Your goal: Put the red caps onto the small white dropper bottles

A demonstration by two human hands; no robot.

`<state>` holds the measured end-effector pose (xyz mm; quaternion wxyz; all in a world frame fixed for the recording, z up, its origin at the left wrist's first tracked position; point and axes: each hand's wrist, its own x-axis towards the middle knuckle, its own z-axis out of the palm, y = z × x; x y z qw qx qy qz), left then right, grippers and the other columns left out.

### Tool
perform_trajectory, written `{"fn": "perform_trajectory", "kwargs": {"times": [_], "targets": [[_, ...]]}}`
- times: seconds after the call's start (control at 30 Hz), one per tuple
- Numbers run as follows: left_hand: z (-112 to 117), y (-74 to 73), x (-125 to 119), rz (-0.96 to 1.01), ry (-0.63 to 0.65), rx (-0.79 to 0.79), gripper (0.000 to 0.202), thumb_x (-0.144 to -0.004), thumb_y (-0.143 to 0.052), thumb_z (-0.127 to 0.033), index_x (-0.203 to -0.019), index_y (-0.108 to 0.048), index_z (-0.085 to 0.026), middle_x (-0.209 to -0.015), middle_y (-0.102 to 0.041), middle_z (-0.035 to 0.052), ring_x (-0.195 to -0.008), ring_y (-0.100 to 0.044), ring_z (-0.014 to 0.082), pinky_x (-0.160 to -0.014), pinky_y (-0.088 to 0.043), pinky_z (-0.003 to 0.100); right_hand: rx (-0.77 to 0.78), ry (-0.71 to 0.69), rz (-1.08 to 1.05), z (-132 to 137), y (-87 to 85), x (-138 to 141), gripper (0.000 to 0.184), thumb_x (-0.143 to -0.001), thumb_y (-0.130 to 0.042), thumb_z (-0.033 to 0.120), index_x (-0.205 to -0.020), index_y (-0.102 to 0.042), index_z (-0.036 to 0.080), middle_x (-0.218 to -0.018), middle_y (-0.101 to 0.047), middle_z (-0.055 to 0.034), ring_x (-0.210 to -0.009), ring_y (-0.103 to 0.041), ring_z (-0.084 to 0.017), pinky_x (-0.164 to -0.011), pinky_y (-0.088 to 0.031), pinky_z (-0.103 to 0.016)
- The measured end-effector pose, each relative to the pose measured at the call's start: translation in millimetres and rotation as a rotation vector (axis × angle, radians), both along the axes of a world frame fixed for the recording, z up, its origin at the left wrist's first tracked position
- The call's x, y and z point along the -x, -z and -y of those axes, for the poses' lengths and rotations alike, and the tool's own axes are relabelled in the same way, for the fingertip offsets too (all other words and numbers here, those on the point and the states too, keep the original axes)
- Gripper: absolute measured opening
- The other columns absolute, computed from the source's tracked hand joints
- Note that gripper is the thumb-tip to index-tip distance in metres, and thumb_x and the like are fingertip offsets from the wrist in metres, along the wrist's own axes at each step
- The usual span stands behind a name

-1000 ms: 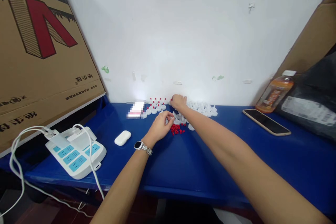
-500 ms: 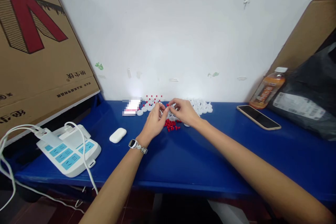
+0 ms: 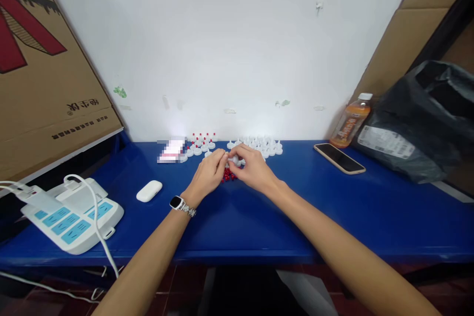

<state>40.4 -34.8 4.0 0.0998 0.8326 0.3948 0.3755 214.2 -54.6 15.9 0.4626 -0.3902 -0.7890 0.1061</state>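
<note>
Over the middle of the blue table, my two hands meet at the fingertips. My right hand (image 3: 254, 168) is closed round a white nozzle cap (image 3: 234, 159), whose narrow end points towards my left fingers. My left hand (image 3: 210, 170) is pinched beside it; what lies between its fingers is hidden. Under the hands is a pile of small red tips (image 3: 228, 175), partly covered by them. White nozzle caps with red tips on them (image 3: 200, 144) stand in rows behind my left hand. Plain white nozzle caps (image 3: 264, 145) are clustered behind my right hand.
A pixelated card (image 3: 172, 150), a white earphone case (image 3: 149, 191) and a power strip (image 3: 74, 224) with cables are on the left. A phone (image 3: 338, 159), a drink bottle (image 3: 350, 121) and a black plastic bag (image 3: 403, 123) are on the right. The white wall (image 3: 229, 49) borders the table's back.
The view has turned slightly right. A red tip that showed between my fingertips is out of sight, and a white nozzle cap now shows in my right hand.
</note>
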Motion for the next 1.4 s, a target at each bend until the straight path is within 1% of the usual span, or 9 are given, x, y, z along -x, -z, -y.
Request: {"fn": "perform_trajectory", "kwargs": {"times": [0.27, 0.47, 0.63, 0.73, 0.8, 0.9, 1.03, 1.23, 1.4], "targets": [[4, -1.1, -13, 0.155, -0.011, 0.079, 0.036, -0.105, -0.032, -0.04, -0.077, -0.045, -0.02, -0.069, -0.049, -0.0019, -0.063, -0.046, 0.0134, -0.064, -0.034, 0.029, -0.098, 0.139, 0.183, 8, -5.3, 11, 0.014, -0.089, -0.049, 0.012, -0.092, -0.059, 0.021, -0.105, -0.062, -0.0083, -0.087, -0.06, -0.021, -0.079, -0.047, -0.033], [-14, -1.5, 19, 0.504, -0.172, 0.116, 0.045, -0.104, -0.03, -0.052, -0.072, -0.038, -0.021, -0.065, -0.04, -0.002, -0.06, -0.038, 0.0134, -0.057, -0.032, 0.029, -0.051, 0.303, 0.1, -1, -3.3, -21, 0.014, -0.083, -0.052, 0.01, -0.087, -0.061, 0.02, -0.102, -0.061, -0.0072, -0.076, -0.056, -0.018, -0.074, -0.045, -0.033], [-19, 2.8, 27, 0.163, 0.045, 0.112, 0.031, -0.101, -0.043, -0.047, -0.088, -0.053, -0.02, -0.084, -0.056, 0.0016, -0.08, -0.052, 0.0165, -0.075, -0.043, 0.03, 0.208, 0.26, -0.109, -9, 7.3, -41, 0.006, -0.078, -0.067, 0.025, -0.083, -0.066, 0.021, -0.083, -0.066, -0.0006, -0.078, -0.061, -0.018, -0.078, -0.047, -0.032], [-15, 8.8, 17, -0.038, 0.121, 0.103, 0.026, -0.098, -0.052, -0.046, -0.097, -0.062, -0.022, -0.097, -0.061, 0.0045, -0.094, -0.054, 0.0204, -0.088, -0.044, 0.035, 0.203, 0.198, -0.064, -8, 11.2, -39, 0.009, -0.079, -0.067, 0.029, -0.082, -0.07, 0.021, -0.09, -0.067, -0.0026, -0.089, -0.062, -0.019, -0.083, -0.046, -0.033], [-14, 12.7, 15, -0.117, 0.134, 0.113, 0.026, -0.096, -0.055, -0.046, -0.102, -0.067, -0.024, -0.102, -0.061, 0.0058, -0.101, -0.054, 0.0228, -0.093, -0.043, 0.038, 0.183, 0.205, -0.012, -6, 10.8, -38, 0.01, -0.078, -0.068, 0.029, -0.081, -0.071, 0.02, -0.088, -0.064, -0.0032, -0.086, -0.06, -0.019, -0.079, -0.045, -0.031], [-16, 15.9, 20, -0.142, 0.139, 0.139, 0.028, -0.095, -0.057, -0.046, -0.109, -0.069, -0.026, -0.106, -0.061, 0.0066, -0.105, -0.055, 0.024, -0.095, -0.044, 0.039, 0.338, 0.109, 0.048, -4, 10.5, -40, 0.009, -0.079, -0.065, 0.026, -0.08, -0.07, 0.018, -0.069, -0.058, 0.0015, -0.064, -0.053, -0.013, -0.064, -0.041, -0.027], [-19, 15.1, 28, -0.084, 0.067, 0.136, 0.027, -0.094, -0.058, -0.045, -0.103, -0.07, -0.022, -0.103, -0.062, 0.0066, -0.102, -0.056, 0.0235, -0.095, -0.044, 0.039, 0.474, -0.027, 0.117, -5, 16.0, -45, 0.009, -0.077, -0.062, 0.015, -0.081, -0.069, 0.017, -0.068, -0.064, 0.0016, -0.061, -0.056, -0.011, -0.06, -0.041, -0.024], [-20, 14.2, 30, -0.09, 0.035, 0.131, 0.024, -0.095, -0.056, -0.041, -0.093, -0.069, -0.021, -0.096, -0.062, 0.0057, -0.094, -0.057, 0.0221, -0.087, -0.045, 0.037, 0.402, 0.151, 0.218, -13, 20.9, -51, 0.007, -0.081, -0.063, 0.017, -0.083, -0.07, 0.018, -0.074, -0.071, -0.0018, -0.066, -0.063, -0.014, -0.063, -0.043, -0.025], [-24, 14.2, 36, -0.087, -0.013, 0.133, 0.025, -0.093, -0.056, -0.041, -0.091, -0.068, -0.02, -0.098, -0.064, 0.0064, -0.094, -0.059, 0.0223, -0.085, -0.046, 0.037, 0.367, 0.28, 0.235, -17, 23.4, -55, 0.017, -0.082, -0.065, 0.02, -0.099, -0.069, 0.019, -0.08, -0.073, -0.0016, -0.071, -0.064, -0.016, -0.066, -0.043, -0.026]]}}
